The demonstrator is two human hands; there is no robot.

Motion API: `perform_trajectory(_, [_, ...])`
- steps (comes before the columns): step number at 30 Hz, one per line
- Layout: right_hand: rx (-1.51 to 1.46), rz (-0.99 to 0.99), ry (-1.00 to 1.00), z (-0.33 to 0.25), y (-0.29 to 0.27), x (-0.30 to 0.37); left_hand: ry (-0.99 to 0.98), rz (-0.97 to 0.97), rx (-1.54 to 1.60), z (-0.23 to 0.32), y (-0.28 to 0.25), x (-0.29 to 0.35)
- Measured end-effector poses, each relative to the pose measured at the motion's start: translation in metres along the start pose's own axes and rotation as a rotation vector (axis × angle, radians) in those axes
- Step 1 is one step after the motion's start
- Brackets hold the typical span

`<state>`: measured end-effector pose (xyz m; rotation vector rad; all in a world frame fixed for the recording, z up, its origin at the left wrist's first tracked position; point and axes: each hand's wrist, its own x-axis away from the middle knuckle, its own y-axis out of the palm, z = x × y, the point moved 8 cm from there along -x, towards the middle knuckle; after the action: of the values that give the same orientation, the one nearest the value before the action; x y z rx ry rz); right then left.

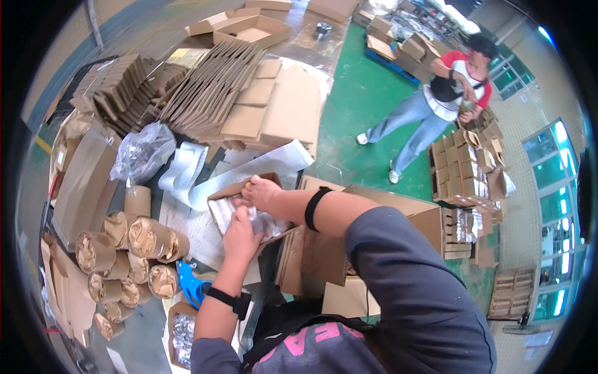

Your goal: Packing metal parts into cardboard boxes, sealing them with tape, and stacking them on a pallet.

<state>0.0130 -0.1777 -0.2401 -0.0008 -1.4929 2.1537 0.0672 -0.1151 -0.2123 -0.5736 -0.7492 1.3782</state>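
Observation:
In front of me stands a small open cardboard box (233,189) holding clear plastic-wrapped items (266,225) that are too glossy to make out. My left hand (242,238) reaches in over its near-left side, fingers bent against the plastic. From the right, my right hand (261,192) comes over the far rim, its fingers curled down into the box beside the left hand. The fingertips are partly hidden in the wrapping. Behind the box lies a long white printed sheet (274,163), and a curled white label strip (183,172) is to its left.
Cardboard tubes (149,237) stuffed with brown paper cover the left. Nearby are a blue tape dispenser (192,285) and a box of shiny metallic parts (183,336). Flattened cartons (212,87) are stacked beyond. A person (439,100) stands at the right, near piled boxes (458,162).

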Motion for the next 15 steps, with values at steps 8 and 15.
perform_trajectory(8, [0.15, 0.089, -0.043, 0.007, -0.012, 0.02, -0.039, 0.036, -0.022, -0.002, 0.003, -0.003])
perform_trajectory(15, [0.113, -0.091, -0.212, 0.0, 0.009, -0.005, -0.035, 0.127, 0.082, -0.009, -0.002, 0.003])
